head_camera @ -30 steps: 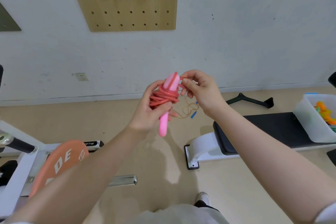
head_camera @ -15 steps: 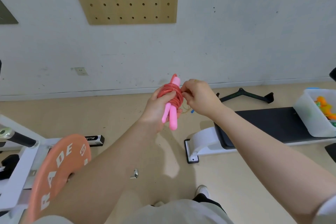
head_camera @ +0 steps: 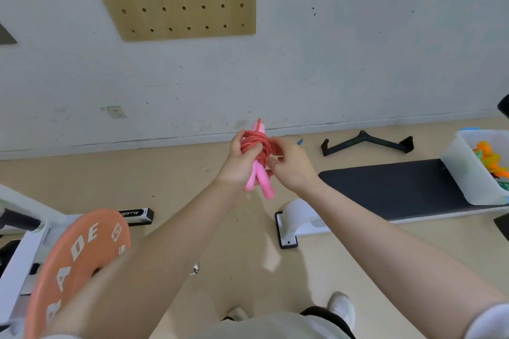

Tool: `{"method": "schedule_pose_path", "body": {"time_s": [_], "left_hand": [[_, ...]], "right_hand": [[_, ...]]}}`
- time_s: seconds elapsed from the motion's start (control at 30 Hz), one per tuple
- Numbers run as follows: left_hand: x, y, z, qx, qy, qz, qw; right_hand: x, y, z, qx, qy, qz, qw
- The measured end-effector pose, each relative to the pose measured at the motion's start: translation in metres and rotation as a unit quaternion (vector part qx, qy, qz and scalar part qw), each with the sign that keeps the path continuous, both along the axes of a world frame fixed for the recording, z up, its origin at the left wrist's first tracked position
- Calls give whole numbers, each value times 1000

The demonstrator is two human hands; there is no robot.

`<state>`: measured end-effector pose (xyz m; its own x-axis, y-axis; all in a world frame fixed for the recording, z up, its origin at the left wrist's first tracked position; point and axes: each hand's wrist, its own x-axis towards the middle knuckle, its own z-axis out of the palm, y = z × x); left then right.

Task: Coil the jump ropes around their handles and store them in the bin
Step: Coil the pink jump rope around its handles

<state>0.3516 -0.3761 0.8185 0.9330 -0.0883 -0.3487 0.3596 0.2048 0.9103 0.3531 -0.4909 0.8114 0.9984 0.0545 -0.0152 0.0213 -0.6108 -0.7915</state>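
Note:
A red jump rope [head_camera: 254, 144] is coiled round its two pink handles [head_camera: 263, 183], held in front of me at mid-height. My left hand [head_camera: 239, 164] grips the coil and handles from the left. From the right, my right hand [head_camera: 292, 166] pinches the rope at the side of the coil. A translucent white bin [head_camera: 468, 170] stands on the black bench pad at the far right, with orange and green ropes inside it.
A black bench [head_camera: 385, 190] with a white base runs along the right. An orange weight plate [head_camera: 80, 261] on a white rack sits at lower left. A black cable-handle bar [head_camera: 366, 143] lies on the floor by the wall. A wooden pegboard [head_camera: 179, 0] hangs above.
The handles went from one upright handle to both pointing downward. My right hand closed in against the coil, and the view tilted down and shifted left.

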Motion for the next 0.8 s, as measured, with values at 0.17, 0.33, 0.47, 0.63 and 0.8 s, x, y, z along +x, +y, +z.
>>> {"method": "schedule_pose_path", "body": {"time_s": [0.17, 0.33, 0.47, 0.63, 0.8], "left_hand": [[2, -37, -6, -65, -6, -2, 998], [6, -102, 0, -59, -14, -30, 998], [11, -147, 4, -20, -35, -35, 999], [14, -193, 7, 6, -38, -7, 999], [15, -231, -5, -16, -30, 34, 999]], "right_hand": [[7, -68, 16, 24, -74, 73, 994], [21, -138, 33, 53, -68, 105, 991], [29, -194, 39, 63, -25, 119, 990], [38, -236, 41, 83, -16, 117, 990], [40, -267, 33, 29, 37, 125, 991]]}}
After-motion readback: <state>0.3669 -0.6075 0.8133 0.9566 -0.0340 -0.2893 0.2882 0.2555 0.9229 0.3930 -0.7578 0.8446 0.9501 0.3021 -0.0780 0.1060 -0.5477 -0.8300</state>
